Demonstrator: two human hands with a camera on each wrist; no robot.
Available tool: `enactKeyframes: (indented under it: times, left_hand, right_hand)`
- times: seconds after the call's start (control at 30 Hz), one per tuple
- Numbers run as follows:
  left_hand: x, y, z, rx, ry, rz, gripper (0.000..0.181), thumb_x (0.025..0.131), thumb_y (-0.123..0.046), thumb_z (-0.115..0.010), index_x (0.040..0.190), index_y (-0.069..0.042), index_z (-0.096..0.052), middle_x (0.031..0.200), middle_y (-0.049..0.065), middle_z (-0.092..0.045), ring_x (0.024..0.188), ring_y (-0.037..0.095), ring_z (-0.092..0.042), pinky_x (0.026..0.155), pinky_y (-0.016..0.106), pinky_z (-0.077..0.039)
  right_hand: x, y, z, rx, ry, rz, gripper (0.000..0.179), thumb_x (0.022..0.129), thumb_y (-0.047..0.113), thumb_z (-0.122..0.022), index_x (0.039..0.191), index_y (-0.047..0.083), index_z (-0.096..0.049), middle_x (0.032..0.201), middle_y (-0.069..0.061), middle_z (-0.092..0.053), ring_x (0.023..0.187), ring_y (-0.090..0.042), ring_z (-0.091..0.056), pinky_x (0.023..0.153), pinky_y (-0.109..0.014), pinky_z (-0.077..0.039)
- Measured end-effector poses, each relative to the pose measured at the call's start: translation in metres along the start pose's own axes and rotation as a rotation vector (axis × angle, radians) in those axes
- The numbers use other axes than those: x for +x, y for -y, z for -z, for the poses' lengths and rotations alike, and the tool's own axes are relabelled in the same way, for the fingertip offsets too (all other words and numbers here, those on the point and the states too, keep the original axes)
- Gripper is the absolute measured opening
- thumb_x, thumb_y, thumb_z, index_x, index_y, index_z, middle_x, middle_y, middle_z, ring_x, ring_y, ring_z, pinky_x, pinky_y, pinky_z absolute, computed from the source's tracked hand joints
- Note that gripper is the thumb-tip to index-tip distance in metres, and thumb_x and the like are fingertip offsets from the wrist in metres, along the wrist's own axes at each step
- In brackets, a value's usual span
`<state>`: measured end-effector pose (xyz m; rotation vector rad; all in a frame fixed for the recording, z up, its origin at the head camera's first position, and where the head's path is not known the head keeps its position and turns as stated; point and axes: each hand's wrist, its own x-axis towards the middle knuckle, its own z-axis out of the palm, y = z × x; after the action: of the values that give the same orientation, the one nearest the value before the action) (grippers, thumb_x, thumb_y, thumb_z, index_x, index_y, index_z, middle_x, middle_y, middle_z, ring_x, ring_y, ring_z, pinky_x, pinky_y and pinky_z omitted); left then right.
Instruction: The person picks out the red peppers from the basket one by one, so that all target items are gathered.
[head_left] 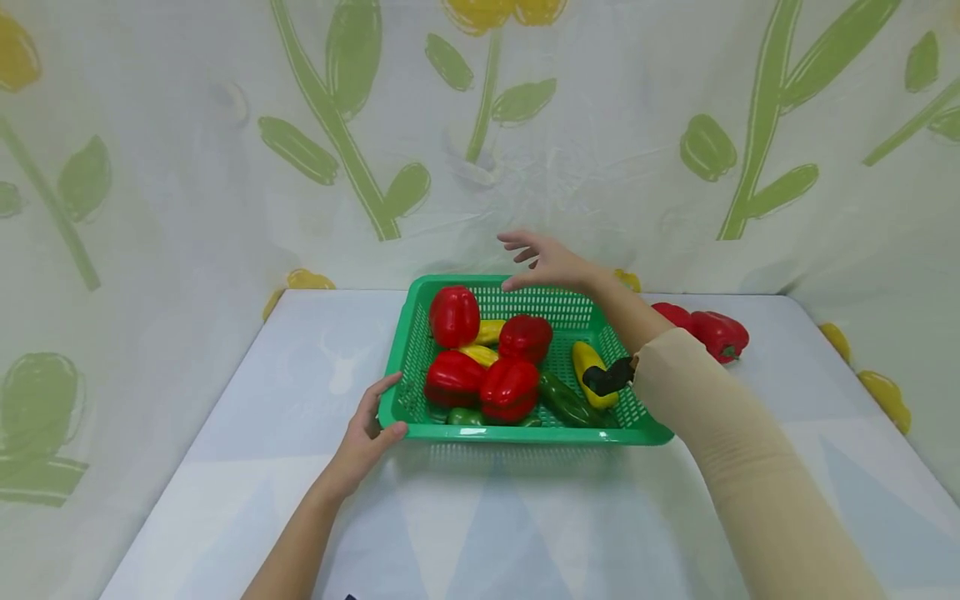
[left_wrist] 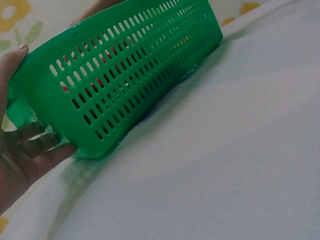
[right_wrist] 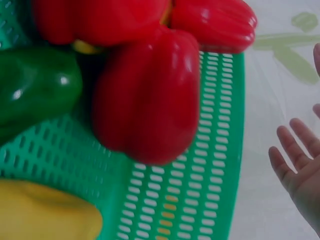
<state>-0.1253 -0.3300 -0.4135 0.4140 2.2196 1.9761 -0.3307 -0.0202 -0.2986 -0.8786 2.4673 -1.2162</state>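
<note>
A green plastic basket [head_left: 525, 434] with slotted sides holds several red bell peppers [head_left: 510, 389], long yellow peppers [head_left: 587, 360] and green peppers [head_left: 567, 402]. My left hand [head_left: 360, 446] grips its front left corner, the thumb at the rim and the other fingers against the outer side; the left wrist view shows this hand [left_wrist: 22, 155] beside the slotted wall. Over the far rim, my right hand [head_left: 551, 265] hovers with fingers spread and nothing in it. In the right wrist view the same hand [right_wrist: 305, 175] appears beyond the basket edge, apart from the nearest red pepper [right_wrist: 150, 100].
Two more red bell peppers [head_left: 720, 335] lie on the table to the right of the basket, partly behind my right arm. The white patterned tablecloth [head_left: 247, 417] covers the table. A flowered curtain [head_left: 600, 183] hangs right behind its far edge.
</note>
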Motion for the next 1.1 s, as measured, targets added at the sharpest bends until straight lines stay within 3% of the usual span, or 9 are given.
enactKeyframes:
  times: [0.4, 0.57, 0.93, 1.1]
  left_hand:
    - [-0.002, -0.001, 0.000, -0.009, 0.003, 0.000, 0.064, 0.094, -0.011, -0.052, 0.149, -0.018, -0.018, 0.152, 0.022, -0.015, 0.136, 0.041, -0.024, 0.094, 0.015, -0.040]
    - [-0.002, 0.000, 0.000, -0.007, 0.011, 0.003, 0.064, 0.095, -0.014, -0.052, 0.149, -0.019, -0.018, 0.153, 0.022, -0.013, 0.137, 0.041, -0.023, 0.094, 0.015, -0.040]
    - [-0.002, -0.002, 0.000, 0.038, -0.019, 0.003, 0.062, 0.095, -0.008, -0.049, 0.149, -0.017, -0.019, 0.152, 0.023, -0.015, 0.135, 0.043, -0.026, 0.093, 0.015, -0.040]
    - [-0.002, -0.002, -0.002, 0.044, -0.020, 0.007, 0.062, 0.095, -0.008, -0.048, 0.149, -0.018, -0.019, 0.153, 0.022, -0.013, 0.136, 0.043, -0.025, 0.093, 0.016, -0.040]
  right_hand:
    - [0.018, 0.004, -0.036, -0.046, 0.146, -0.066, 0.083, 0.076, 0.033, -0.077, 0.146, 0.019, -0.034, 0.146, -0.008, -0.040, 0.126, -0.026, -0.043, 0.093, -0.044, -0.047]
    - [0.021, 0.008, -0.047, -0.065, 0.192, -0.050, 0.084, 0.077, 0.026, -0.077, 0.147, 0.013, -0.032, 0.146, -0.011, -0.040, 0.126, -0.031, -0.043, 0.092, -0.042, -0.048]
    - [0.030, 0.008, -0.067, -0.081, 0.231, -0.078, 0.084, 0.077, 0.021, -0.077, 0.146, 0.011, -0.030, 0.144, -0.009, -0.039, 0.126, -0.027, -0.040, 0.093, -0.039, -0.048]
    - [0.031, 0.011, -0.071, -0.009, 0.204, -0.090, 0.074, 0.078, 0.015, -0.076, 0.138, 0.008, -0.034, 0.136, -0.011, -0.044, 0.123, -0.025, -0.043, 0.094, -0.037, -0.048]
